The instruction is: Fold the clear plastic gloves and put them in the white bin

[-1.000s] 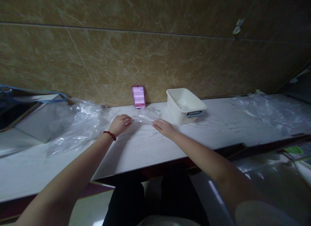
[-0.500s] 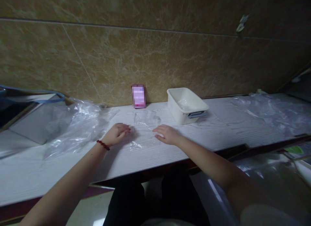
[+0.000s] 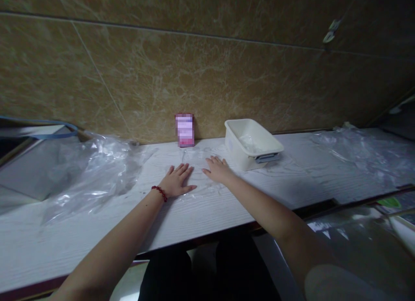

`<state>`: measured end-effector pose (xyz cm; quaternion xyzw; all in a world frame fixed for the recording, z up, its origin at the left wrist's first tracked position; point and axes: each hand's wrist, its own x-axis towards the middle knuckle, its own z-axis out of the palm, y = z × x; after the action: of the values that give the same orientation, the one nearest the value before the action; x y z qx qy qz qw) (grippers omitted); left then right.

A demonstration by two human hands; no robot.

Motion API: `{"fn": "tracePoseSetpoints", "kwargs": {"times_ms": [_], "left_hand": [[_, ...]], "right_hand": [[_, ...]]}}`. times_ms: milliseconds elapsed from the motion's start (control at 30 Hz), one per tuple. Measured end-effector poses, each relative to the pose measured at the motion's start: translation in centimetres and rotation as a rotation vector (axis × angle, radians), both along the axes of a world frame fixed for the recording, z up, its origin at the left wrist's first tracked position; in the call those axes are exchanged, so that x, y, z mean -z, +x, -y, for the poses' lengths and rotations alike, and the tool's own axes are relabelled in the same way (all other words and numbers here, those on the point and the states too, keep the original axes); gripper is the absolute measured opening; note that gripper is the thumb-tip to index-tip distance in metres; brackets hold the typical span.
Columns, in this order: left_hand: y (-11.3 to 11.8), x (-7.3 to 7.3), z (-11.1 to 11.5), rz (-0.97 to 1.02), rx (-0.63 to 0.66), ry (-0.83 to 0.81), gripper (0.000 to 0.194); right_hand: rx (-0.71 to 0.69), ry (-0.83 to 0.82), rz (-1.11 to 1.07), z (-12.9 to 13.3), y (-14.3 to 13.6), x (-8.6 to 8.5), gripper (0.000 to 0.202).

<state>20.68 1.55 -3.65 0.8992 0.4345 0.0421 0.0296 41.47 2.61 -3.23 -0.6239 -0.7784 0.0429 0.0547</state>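
A clear plastic bag [image 3: 198, 180] lies flat on the white wood-grain tabletop [image 3: 207, 217]. Pressed down on its left part is my left hand [image 3: 177, 180], palm down with the fingers spread; a red bead bracelet circles the wrist. My right hand [image 3: 218, 169] rests at the bag's right side, fingers stretched out and holding nothing. Just right of that hand stands a white plastic bin [image 3: 248, 158] with a grey handle clip; something clear and filmy lies inside it.
A phone [image 3: 185, 130] with a lit screen leans on the brown tiled wall [image 3: 181, 76]. Crumpled clear plastic [image 3: 100, 175] lies at the left beside a white box [image 3: 35, 171]. More clear plastic [image 3: 366, 152] covers the table's right end. The table's front edge runs before my legs.
My left hand has moved right onto the bag, its fingers now spread flat. My right hand has shifted slightly away from me, with its fingers more extended. The view has tilted a little.
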Motion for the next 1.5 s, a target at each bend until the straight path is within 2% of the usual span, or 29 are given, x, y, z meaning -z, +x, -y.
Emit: {"fn": "tracePoseSetpoints", "kwargs": {"times_ms": [133,200,267,300,367,500,633,700,800,933,1067,1167,1367,1500], "left_hand": [[-1.2,-0.3,-0.7,0.067,-0.054,0.030,0.065],[-2.6,-0.6,-1.5,0.139,-0.209,0.095,0.056],[-4.4,-0.9,-2.4,0.171,-0.449,0.175,0.054],[-5.2,-1.0,-2.7,0.158,-0.549,0.187,0.054],[-6.4,-1.0,-3.2,0.123,-0.650,0.137,0.055],[-6.1,-0.5,-3.2,0.135,-0.626,0.041,0.048],[-4.7,-0.8,-2.9,0.170,-0.560,0.023,0.031],[-4.5,-1.3,-2.6,0.205,-0.538,-0.062,0.026],[-4.5,-2.2,-2.1,0.289,-0.579,-0.178,0.021],[-4.4,-2.9,-1.5,0.327,-0.633,-0.189,0.017],[-5.0,-2.6,-1.7,0.322,-0.688,-0.250,0.017],[-5.8,-2.2,-2.2,0.396,-0.724,-0.301,0.019],[-6.1,-1.8,-2.1,0.502,-0.724,-0.319,0.022],[-5.5,-2.1,-1.6,0.711,-0.724,-0.434,0.027]], "right_hand": [[0.110,-0.059,-0.014,-1.6,0.5,-0.6,0.059],[0.144,-0.058,-0.023,-2.2,0.3,-1.2,0.057],[0.129,-0.045,-0.028,-2.4,-0.4,-1.8,0.053],[0.097,-0.043,-0.034,-2.2,-0.9,-2.0,0.051],[-0.006,-0.059,-0.054,-1.5,-2.1,-2.3,0.047],[-0.221,-0.076,-0.080,0.8,-4.2,-1.9,0.049],[-0.327,-0.110,-0.081,2.5,-4.8,-1.1,0.053],[-0.331,-0.131,-0.093,3.0,-4.9,-0.9,0.055],[-0.319,-0.127,-0.109,3.5,-5.3,-0.7,0.056],[-0.319,-0.139,-0.119,4.2,-5.9,-0.8,0.054],[-0.340,-0.134,-0.135,4.8,-6.4,-1.0,0.054],[-0.332,-0.087,-0.158,4.6,-6.5,-1.1,0.053],[-0.366,0.071,-0.256,3.6,-6.5,-0.7,0.035],[-0.374,0.119,-0.408,2.6,-6.8,0.1,0.026]]}}
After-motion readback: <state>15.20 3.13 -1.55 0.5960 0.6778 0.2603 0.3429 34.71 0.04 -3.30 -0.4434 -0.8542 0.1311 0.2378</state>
